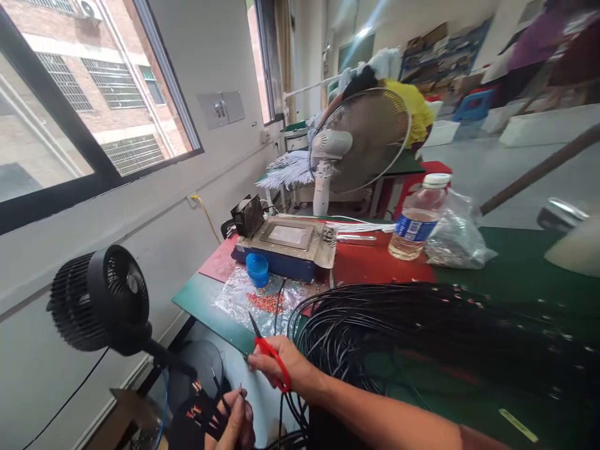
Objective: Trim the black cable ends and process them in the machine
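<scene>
Left hand (237, 420) low by the lap, fingers pinched on thin black wires (216, 382) (red-tipped ends fan out past the fingertips) | right hand (281, 365) just above, closed on red-handled scissors (267, 350), blades pointing beyond the knuckles | water bottle (417, 219) part full, far past both.

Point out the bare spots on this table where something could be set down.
Free: red mat between the blue machine and water bottle; green table right of the plastic bag. Crowded: black cable pile and the near edge by the right hand.
</scene>
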The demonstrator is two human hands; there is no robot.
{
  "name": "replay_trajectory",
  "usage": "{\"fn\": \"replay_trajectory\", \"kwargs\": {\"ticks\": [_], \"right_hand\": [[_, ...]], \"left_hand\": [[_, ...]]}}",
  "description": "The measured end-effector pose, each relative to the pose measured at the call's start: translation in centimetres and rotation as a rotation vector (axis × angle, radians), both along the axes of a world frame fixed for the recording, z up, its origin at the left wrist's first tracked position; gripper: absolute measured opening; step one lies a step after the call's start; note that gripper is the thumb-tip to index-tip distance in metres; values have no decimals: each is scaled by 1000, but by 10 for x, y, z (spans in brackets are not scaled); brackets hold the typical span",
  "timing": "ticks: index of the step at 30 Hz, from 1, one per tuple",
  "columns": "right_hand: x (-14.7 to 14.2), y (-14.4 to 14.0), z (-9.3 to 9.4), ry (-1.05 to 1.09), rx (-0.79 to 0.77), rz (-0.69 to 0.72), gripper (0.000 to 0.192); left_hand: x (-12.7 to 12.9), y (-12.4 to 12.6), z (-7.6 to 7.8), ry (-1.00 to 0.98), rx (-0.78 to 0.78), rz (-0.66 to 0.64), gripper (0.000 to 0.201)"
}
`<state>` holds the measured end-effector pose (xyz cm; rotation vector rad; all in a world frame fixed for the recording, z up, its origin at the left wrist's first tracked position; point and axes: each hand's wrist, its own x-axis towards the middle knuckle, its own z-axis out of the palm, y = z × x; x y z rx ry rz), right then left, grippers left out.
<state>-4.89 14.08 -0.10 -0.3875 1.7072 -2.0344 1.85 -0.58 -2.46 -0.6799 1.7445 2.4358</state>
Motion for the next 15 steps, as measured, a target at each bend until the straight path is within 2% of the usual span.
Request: {"fn": "replay_trajectory", "kwargs": {"ticks": [3,5,8,10,15], "right_hand": [[1,1,4,227,166,98,41],[4,1,7,384,363,163,36],[8,-1,8,503,640,238,36],[9,-2,6,547,722,279,37],[11,-3,1,594,777,340,37]], "left_hand": [[-1,-8,2,-2,103,75,36],[1,-12,6,8,99,134,29],[6,-15,14,28,55,164,21],[8,-16,18,43,-2,169,18],[10,-16,18,58,-189,143,22]]}}
